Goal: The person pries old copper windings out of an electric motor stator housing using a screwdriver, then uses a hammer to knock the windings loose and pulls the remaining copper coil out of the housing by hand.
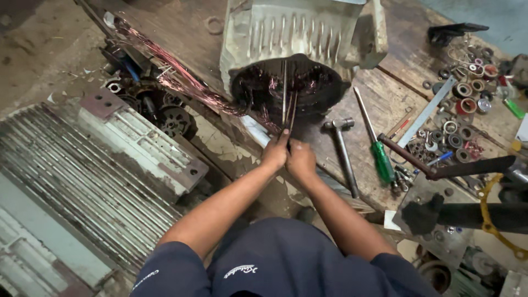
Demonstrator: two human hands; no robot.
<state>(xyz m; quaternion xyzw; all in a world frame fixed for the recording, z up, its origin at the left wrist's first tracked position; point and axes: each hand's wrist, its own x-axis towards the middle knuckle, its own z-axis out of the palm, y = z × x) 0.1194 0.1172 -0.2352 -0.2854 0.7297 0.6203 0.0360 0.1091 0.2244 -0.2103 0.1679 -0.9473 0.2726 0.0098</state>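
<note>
Pale grey ribbed metal motor housing, dark inside with coppery-red windings; thin dull-grey strips run out of its mouth. Loose bundle of pinkish copper wire, glinting. Worn brown wooden tabletop, stained dark, cream paint flaking at its edge. Screwdriver with translucent green handle and silver shaft. Steel-grey hammer. Large finned casing on the left, dusty grey-white with striped ribs. Small round bearings and rings, silver, black, some red. Dark navy sleeves, white script on them

dim, warm light | dark shadow in corners | slightly soft focus | edges bent
</note>
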